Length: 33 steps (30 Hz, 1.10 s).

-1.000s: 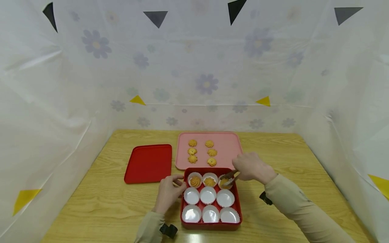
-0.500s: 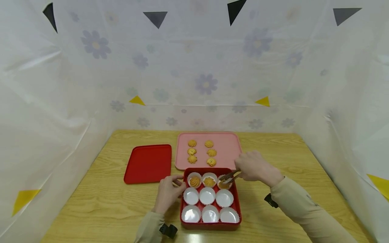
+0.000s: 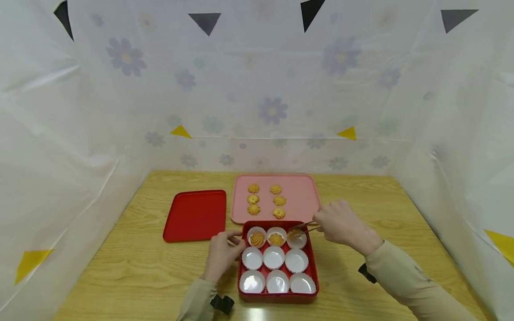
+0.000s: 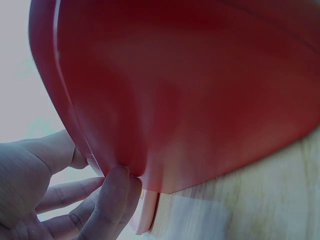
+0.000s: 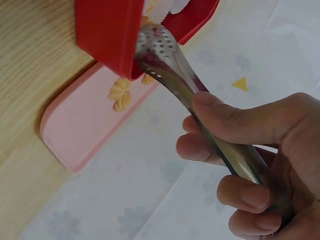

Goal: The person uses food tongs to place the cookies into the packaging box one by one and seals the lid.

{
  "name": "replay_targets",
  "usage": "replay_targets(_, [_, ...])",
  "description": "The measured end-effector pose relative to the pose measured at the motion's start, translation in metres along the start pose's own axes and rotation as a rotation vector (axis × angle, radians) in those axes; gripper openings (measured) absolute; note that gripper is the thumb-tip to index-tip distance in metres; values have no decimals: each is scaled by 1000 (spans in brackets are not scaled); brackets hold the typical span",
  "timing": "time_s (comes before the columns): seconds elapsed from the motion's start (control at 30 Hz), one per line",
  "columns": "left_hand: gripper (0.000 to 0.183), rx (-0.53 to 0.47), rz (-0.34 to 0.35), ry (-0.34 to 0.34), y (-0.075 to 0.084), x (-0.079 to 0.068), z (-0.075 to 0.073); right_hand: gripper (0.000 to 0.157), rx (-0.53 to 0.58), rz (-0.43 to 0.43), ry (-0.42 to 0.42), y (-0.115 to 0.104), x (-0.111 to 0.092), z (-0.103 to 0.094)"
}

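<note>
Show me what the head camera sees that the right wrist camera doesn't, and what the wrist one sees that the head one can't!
Only the head view shows the left hand and flat red tray. Only the right wrist view shows little holes in the tongs. Both show the tongs, right hand, red box, pink tray and cookies.

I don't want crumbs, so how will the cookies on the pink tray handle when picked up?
The ridged, golden cookies look crisp, so they may crumble if squeezed. Being small, they're probably light. Lying flat on the pink tray, they'd likely slide rather than roll.
</note>
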State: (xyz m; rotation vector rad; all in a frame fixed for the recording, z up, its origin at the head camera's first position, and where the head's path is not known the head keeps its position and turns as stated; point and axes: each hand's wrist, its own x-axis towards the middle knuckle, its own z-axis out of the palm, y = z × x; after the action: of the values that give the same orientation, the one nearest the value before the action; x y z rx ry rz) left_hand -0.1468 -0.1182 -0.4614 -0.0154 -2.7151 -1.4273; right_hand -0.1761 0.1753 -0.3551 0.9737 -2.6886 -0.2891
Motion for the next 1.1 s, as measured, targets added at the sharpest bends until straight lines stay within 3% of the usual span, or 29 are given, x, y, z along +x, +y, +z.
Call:
replay_targets(0.43, [27, -7, 2, -11, 0, 0, 0, 30, -81, 0, 2, -2, -4, 8])
replay_targets(1.1, [25, 18, 36, 16, 0, 0, 0, 37, -99, -13, 28, -10, -6, 11])
